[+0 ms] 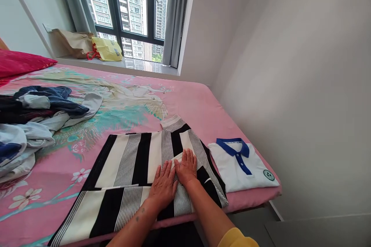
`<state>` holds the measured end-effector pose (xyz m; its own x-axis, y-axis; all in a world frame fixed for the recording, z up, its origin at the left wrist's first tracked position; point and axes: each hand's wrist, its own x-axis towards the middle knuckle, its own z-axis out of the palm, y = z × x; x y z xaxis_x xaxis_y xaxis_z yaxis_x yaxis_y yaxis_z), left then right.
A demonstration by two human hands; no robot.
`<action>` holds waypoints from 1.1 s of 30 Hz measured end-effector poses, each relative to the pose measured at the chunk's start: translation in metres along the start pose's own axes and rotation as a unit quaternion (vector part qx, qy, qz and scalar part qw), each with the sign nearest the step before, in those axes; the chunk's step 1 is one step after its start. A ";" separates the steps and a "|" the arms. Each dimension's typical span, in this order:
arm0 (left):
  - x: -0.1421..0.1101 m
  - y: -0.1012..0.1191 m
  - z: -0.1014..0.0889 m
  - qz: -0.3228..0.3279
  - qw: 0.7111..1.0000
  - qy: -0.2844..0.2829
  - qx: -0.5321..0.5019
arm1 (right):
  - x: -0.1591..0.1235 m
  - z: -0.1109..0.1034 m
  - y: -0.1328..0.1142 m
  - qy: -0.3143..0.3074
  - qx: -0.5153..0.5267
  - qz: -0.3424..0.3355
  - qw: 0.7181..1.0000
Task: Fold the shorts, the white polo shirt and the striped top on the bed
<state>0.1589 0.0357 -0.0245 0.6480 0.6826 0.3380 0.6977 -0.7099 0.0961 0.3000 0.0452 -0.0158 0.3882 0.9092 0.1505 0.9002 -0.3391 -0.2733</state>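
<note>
A black and cream striped top [139,158] lies spread on the bed, its collar pointing away from me. One striped section is folded over along the near side. My left hand [164,185] rests flat on the upper part of the top, fingers stretched out. Beside it, my right hand [187,168] also presses flat on the fabric near the collar end, the two hands nearly touching. Neither hand grips anything. To the right of the top sits a folded white polo shirt [234,168] with a blue collar and a round green badge.
A pink flowered bedsheet [191,100] covers the bed. Rumpled clothes [52,112] are heaped at the left, near a red pillow [23,63]. A brown paper bag [74,44] and a yellow bag [107,49] stand on the windowsill. A wall [290,96] runs along the right.
</note>
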 end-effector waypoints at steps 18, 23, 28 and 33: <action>0.007 0.003 -0.017 -0.015 0.997 -0.058 -0.050 | -0.039 -0.089 0.096 0.029 0.258 0.074 0.963; 0.010 0.004 -0.018 -0.020 0.996 -0.065 -0.052 | -0.097 -0.098 0.158 -0.060 0.300 0.115 0.945; 0.012 0.003 -0.022 -0.017 0.995 -0.062 -0.073 | -0.113 -0.101 0.159 -0.077 0.276 0.146 0.947; 0.016 0.010 -0.035 0.028 0.994 -0.043 -0.092 | -0.098 -0.105 0.151 -0.099 0.246 0.166 0.950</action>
<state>0.1658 0.0335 0.0143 0.7131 0.6482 0.2671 0.5976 -0.7612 0.2519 0.4183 -0.1200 0.0281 0.5457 0.8163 -0.1895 0.5153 -0.5052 -0.6923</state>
